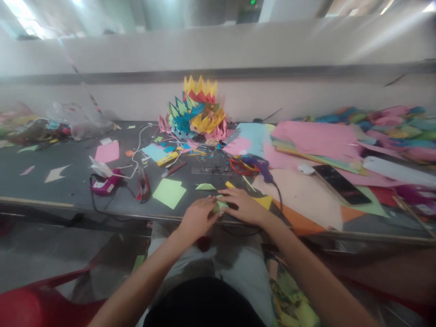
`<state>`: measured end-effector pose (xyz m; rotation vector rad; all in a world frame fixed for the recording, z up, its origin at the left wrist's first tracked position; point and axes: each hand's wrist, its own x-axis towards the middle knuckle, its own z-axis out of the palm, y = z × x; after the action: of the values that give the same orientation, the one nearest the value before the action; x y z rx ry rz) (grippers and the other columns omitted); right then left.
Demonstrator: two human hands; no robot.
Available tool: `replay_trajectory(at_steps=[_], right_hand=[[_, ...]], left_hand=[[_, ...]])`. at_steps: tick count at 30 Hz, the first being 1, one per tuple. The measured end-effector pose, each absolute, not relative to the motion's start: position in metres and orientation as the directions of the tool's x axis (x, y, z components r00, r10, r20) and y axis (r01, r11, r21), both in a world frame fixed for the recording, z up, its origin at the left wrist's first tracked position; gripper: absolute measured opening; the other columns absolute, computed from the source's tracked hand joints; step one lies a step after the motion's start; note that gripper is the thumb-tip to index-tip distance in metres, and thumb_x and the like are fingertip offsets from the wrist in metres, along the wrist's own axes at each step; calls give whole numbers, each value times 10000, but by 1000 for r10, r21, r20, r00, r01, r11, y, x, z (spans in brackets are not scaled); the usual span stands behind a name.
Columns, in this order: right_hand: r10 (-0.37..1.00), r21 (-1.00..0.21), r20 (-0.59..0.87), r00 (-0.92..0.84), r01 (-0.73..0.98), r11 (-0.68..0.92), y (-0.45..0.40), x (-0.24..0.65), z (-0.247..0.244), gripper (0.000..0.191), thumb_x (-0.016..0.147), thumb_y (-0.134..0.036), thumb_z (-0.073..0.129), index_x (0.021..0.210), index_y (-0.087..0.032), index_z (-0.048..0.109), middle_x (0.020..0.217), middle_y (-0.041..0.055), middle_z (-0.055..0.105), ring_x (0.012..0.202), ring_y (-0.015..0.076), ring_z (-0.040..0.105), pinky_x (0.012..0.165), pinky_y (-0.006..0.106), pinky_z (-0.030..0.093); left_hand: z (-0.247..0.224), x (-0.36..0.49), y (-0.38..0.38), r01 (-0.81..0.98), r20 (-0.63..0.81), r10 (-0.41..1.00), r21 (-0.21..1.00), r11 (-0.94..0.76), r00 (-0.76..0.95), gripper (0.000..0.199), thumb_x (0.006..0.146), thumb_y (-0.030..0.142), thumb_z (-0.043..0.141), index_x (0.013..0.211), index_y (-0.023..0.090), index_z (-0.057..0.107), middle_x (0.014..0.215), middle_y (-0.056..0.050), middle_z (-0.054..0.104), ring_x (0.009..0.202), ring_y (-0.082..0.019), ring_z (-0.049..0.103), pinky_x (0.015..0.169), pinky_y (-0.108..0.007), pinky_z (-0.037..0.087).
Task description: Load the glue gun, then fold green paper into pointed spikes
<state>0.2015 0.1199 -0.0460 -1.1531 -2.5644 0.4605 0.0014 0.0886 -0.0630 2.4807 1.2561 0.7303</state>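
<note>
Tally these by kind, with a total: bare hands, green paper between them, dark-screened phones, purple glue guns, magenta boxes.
Left hand and right hand: 2
Green paper between them: 1 visible piece
Dark-screened phone: 1
Purple glue gun: 1
Left magenta box and right magenta box: 2
Total: 7

A black top (204, 305) and pale trousers (243, 281) are worn, the forearms (153, 268) bare.

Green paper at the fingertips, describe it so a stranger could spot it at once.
Along the near edge of the dark table, find where the left hand and right hand come together. The small light-green paper sits between their fingertips. Unlike the green sheets to its left and the green piece just beyond it, it is the one the hands touch.
</note>
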Motion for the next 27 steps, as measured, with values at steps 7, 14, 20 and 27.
replay_trajectory(at_steps=[7,14,20,27], right_hand=[[734,-394,142,-664,643,657,117,204,-41,311,838,-351,536,1106,-225,631,1149,89,598,1070,230,534,930,406,399],[714,-368,158,-682,631,683,117,206,-48,313,816,-391,571,1077,-237,649,1208,99,554,1126,257,493,946,448,374],[720,-388,194,-666,622,680,116,209,-47,181,792,-368,613,888,-228,674,1164,83,571,1107,245,499,939,438,381],[611,-71,377,-697,636,769,94,216,-43,145,859,-244,525,802,-222,656,1096,78,598,1073,236,496,867,397,411]], left_hand=[[-56,-4,95,625,346,729,375,-685,591,263,847,92,471,1047,158,628,1177,-92,593,1167,-223,488,992,-394,422],[-51,-2,94,645,282,799,477,-597,531,245,847,106,478,1032,190,615,949,-42,630,931,-186,549,852,-338,466],[-53,0,93,697,249,797,388,-603,551,194,833,98,493,908,197,641,922,-28,624,917,-173,550,823,-307,438],[-47,14,77,790,267,827,258,-556,495,177,818,318,564,819,166,655,903,-57,614,906,-217,538,774,-335,435]])
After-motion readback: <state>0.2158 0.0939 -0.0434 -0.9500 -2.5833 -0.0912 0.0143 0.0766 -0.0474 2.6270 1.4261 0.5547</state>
